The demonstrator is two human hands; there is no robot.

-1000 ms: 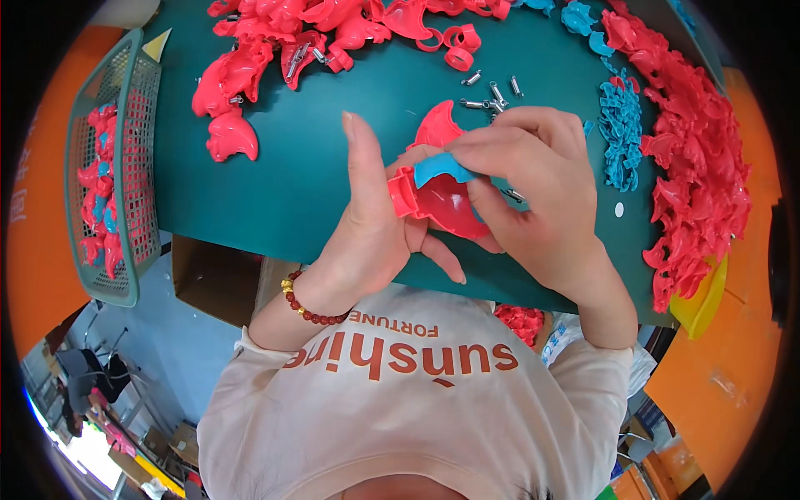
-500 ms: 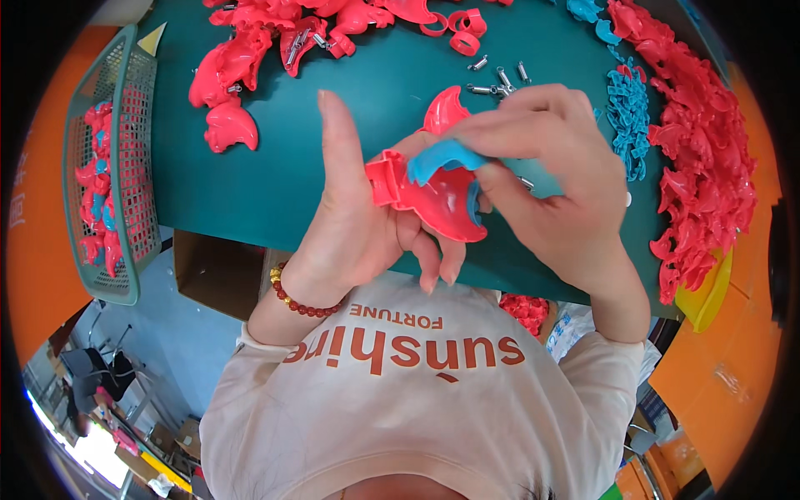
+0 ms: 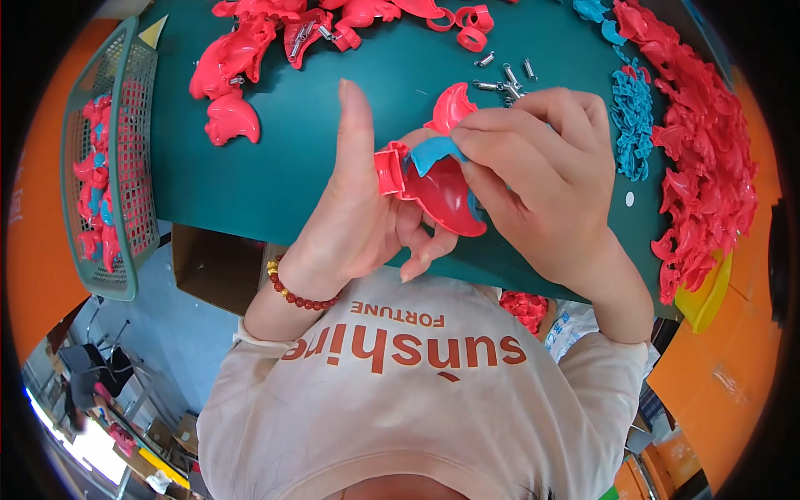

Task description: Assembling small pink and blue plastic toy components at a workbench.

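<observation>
In front of my chest, my left hand (image 3: 350, 200) cradles a hollow red plastic shell (image 3: 442, 204), fingers curled beneath it and thumb pointing up. A squarish socket on the shell sits beside the palm. My right hand (image 3: 546, 179) pinches a curved blue plastic piece (image 3: 433, 154) between thumb and fingers, at the shell's open side. A second bit of blue shows at the shell's right edge, partly behind the right fingers. Just beyond pokes a curved red part (image 3: 452, 108); whether it joins the shell I cannot tell.
Small metal springs (image 3: 508, 83) lie past my right hand. Red shells (image 3: 232, 119) and red rings (image 3: 472, 29) sit at the far side. Right: blue clips (image 3: 631, 125), a long red heap (image 3: 708, 158). A green basket (image 3: 137, 167) with red-blue pieces stands left.
The blue piece has turned and sits lower against the shell's socket end. My right fingers have closed in on it, and my left hand has shifted slightly right.
</observation>
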